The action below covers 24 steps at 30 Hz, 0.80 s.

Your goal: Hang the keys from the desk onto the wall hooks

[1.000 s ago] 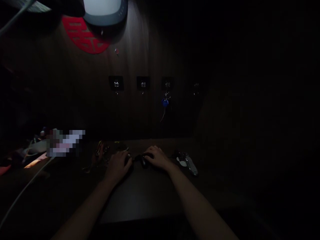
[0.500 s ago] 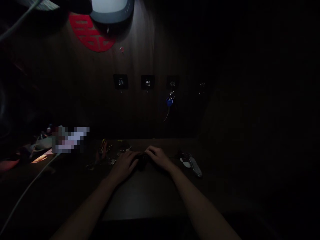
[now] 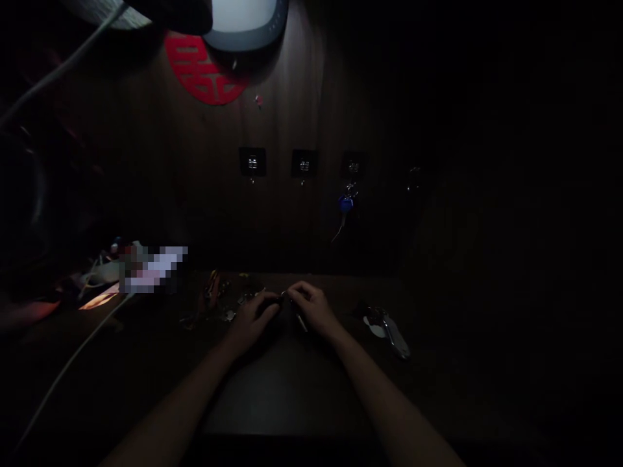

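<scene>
In dim light, my left hand and my right hand meet over the dark table, fingers closed. Between their fingertips glints a thin metal ring, which looks like a key ring. A slim shiny piece, maybe a key, hangs under my right hand. Just left of my left hand lie several small metal items and an orange-brown strap. To the right of my right hand rests a key bunch with a silver, elongated fob and a white round tag.
Black adhesive hooks line the wooden back panel; a blue key hangs from one. Above are a red paper cut-out and a grey-rimmed device. A white cable crosses the left side, near a blurred pale item.
The view has shifted, so the scene sits further right. My hands have turned slightly, and the ring and a slim shiny piece now show between and below my fingers.
</scene>
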Tool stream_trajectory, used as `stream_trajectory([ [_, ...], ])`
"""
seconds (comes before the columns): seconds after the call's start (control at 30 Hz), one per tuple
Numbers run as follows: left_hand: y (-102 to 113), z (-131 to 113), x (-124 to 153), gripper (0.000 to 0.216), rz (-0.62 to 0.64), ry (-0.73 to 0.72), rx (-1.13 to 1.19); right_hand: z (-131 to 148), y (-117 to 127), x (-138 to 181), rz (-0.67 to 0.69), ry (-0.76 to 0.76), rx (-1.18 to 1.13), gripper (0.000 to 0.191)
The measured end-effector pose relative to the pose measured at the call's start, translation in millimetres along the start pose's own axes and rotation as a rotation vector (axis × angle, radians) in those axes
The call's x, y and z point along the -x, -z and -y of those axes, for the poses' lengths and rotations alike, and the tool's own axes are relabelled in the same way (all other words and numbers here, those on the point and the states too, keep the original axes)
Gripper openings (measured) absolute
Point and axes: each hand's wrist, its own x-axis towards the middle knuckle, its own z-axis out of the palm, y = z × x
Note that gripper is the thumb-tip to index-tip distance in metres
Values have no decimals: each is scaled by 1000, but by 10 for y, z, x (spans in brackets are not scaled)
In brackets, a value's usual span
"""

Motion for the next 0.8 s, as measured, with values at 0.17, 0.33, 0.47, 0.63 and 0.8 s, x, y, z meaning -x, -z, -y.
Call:
stream_trajectory([
  [0.17, 13, 10, -45, 29, 60, 109, 142, -43, -29, -10, 66, -110, -79, 18],
  [0.33, 1, 60, -61, 31, 67, 240, 308, 2, -26, 9, 88, -50, -24, 18],
  [0.47, -8, 42, -51, 38, 22, 382, 492, 47, 8, 31, 52, 50, 96, 18],
  [0.63, 1, 23, -49, 39, -9, 441, 631, 92, 29, 66, -6, 211, 253, 17],
  [0.8, -7, 103, -54, 34, 23, 402, 641, 45, 6, 56, 36, 205, 265, 17],
])
